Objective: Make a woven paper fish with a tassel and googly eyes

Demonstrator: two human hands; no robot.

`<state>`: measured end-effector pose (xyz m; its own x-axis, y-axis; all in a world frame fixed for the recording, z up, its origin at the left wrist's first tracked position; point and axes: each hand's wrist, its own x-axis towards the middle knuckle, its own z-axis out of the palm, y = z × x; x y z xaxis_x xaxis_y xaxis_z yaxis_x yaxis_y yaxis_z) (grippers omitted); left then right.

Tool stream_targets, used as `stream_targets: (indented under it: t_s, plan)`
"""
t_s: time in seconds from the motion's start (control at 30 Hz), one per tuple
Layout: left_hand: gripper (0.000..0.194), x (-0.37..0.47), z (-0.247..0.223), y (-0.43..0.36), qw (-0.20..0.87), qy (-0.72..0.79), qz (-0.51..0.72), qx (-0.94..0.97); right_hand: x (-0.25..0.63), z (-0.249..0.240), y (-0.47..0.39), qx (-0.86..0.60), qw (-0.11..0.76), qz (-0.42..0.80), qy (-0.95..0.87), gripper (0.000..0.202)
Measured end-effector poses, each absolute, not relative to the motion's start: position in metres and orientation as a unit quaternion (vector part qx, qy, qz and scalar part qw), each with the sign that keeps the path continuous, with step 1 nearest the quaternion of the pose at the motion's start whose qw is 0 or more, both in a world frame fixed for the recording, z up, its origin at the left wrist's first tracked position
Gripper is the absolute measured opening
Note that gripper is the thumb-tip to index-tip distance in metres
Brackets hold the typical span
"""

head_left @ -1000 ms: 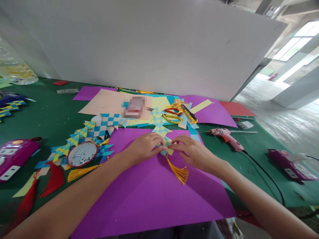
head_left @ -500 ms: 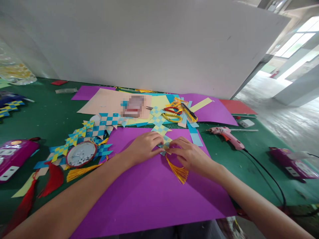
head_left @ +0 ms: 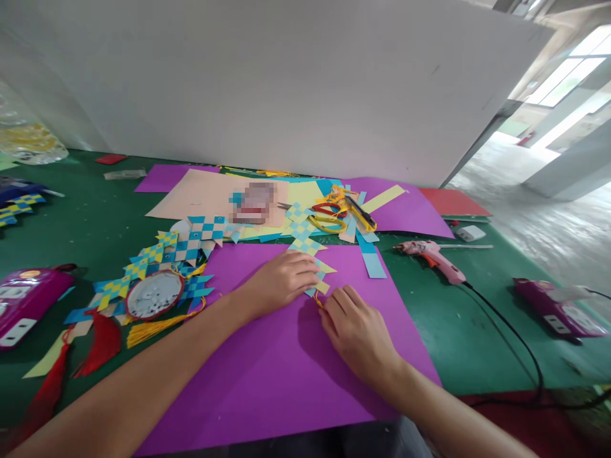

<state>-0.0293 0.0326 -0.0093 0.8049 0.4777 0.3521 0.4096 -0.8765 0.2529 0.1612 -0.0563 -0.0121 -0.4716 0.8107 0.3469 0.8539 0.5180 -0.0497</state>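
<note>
A woven paper fish point(head_left: 306, 243) in pale blue and yellow lies across the top edge of a purple sheet point(head_left: 286, 381). My left hand point(head_left: 285, 278) rests on the fish's lower part, fingers together, pressing it. Just below the fish's tail, my right hand point(head_left: 356, 324) is closed on the yellow tassel, with only its looped cord point(head_left: 318, 300) showing; the strands are hidden under the fingers.
Left of the sheet are finished woven fish point(head_left: 195, 238), a dish of small eyes point(head_left: 155, 294) and red tassels point(head_left: 102, 340). Scissors point(head_left: 329, 222) and a cutter point(head_left: 360, 213) lie behind. A pink glue gun point(head_left: 436, 257) and power strips point(head_left: 556, 308) are at right.
My right hand has moved down from the fish's tail onto the tassel, covering its strands. My left hand has flattened over the fish with its fingers reaching a little further right.
</note>
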Motion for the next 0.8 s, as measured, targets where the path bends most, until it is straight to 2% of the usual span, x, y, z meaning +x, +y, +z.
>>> stream_targets:
  t_s: [0.13, 0.43, 0.67, 0.8]
  plan:
    - [0.028, -0.0294, -0.0119, 0.0336, 0.126, 0.226, 0.204, 0.944, 0.1590, -0.0120, -0.0560, -0.500, 0.189, -0.080, -0.841, 0.018]
    - [0.025, -0.0316, -0.0106, 0.0342, 0.152, 0.229, 0.199, 0.941, 0.1573, -0.0135, -0.0550, -0.516, 0.228, -0.037, -0.825, 0.018]
    - [0.028, -0.0332, -0.0113, 0.0342, 0.117, 0.208, 0.197, 0.951, 0.1576, -0.0129, -0.0569, -0.489, 0.209, -0.013, -0.846, 0.017]
    - [0.027, -0.0348, -0.0105, 0.0339, 0.089, 0.194, 0.179, 0.960, 0.1654, -0.0082, -0.0538, -0.476, 0.227, 0.052, -0.848, 0.021]
